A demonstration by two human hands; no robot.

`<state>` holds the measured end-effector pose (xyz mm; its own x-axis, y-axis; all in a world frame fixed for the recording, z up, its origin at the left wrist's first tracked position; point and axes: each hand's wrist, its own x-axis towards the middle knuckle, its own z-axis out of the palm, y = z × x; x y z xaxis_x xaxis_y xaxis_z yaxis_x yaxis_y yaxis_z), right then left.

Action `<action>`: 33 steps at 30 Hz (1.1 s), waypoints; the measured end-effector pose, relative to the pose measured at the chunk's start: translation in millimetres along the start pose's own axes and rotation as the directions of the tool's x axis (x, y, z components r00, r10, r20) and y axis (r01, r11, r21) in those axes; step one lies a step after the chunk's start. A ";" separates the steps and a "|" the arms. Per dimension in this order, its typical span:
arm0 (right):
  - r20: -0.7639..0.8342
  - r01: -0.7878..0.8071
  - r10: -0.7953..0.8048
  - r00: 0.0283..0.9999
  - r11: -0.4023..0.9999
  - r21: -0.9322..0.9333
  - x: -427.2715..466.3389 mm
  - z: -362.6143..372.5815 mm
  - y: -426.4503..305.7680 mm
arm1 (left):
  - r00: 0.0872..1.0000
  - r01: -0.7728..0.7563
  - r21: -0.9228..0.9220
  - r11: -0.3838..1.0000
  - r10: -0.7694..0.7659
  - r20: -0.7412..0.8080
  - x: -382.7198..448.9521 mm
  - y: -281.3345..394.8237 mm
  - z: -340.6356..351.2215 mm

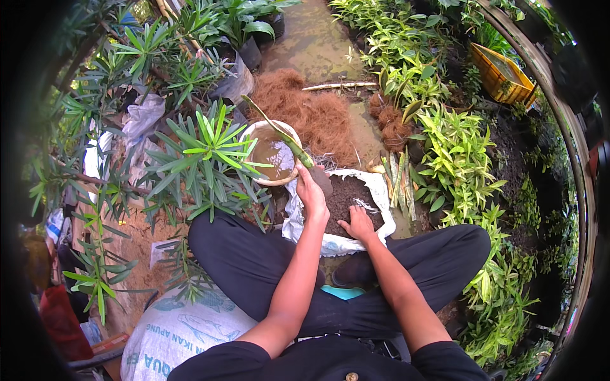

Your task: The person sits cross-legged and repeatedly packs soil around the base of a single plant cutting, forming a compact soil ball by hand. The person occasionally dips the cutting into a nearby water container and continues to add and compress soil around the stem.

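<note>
My left hand grips a snake plant cutting near its base, where a lump of dark soil clings. The leaf tilts up and to the left, over a round bucket of murky water. Below it, a white woven sack with rolled-down edges stands between my legs, full of dark crumbly soil. My right hand rests in that soil with thumb and fingers spread; its fingertips are partly sunk. A thin white strip lies on the soil beside it.
Brown coir fibre is heaped beyond the bucket. Right of the sack lie long leaf cuttings, with fibre-wrapped root balls behind them. Leafy plants line both sides; one bush leans close on the left. A printed sack sits by my left leg.
</note>
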<state>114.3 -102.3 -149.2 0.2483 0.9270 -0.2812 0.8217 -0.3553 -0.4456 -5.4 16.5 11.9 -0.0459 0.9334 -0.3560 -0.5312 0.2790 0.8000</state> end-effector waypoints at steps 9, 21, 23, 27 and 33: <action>-0.015 -0.043 0.043 0.999 0.998 0.048 1.2 10.9 13.8 | 1.000 -0.003 0.026 1.000 0.003 0.029 2.1 -6.3 -4.0; 0.495 -0.569 0.286 0.820 0.328 0.754 18.3 -66.6 11.6 | 1.000 -0.001 0.013 1.000 0.001 0.021 1.7 -5.7 -2.4; 0.428 -0.541 0.355 0.831 0.341 0.768 15.7 -62.8 9.0 | 1.000 -0.006 0.010 1.000 0.005 0.026 1.3 -5.9 -1.5; 0.425 -0.519 0.360 0.831 0.225 0.825 13.1 -51.0 16.5 | 0.999 -0.029 -0.008 1.000 0.029 0.022 6.5 -6.8 -3.8; 0.393 -0.525 0.435 0.810 0.240 0.817 16.8 -57.3 14.9 | 0.999 -0.036 -0.019 0.999 0.036 0.011 6.3 -4.1 -4.8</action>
<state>160.1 -85.1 -111.8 0.3571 0.5494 -0.7554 -0.3521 -0.6699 -0.6536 -7.6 20.2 4.0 -0.0555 0.9453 -0.3214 -0.5453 0.2410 0.8029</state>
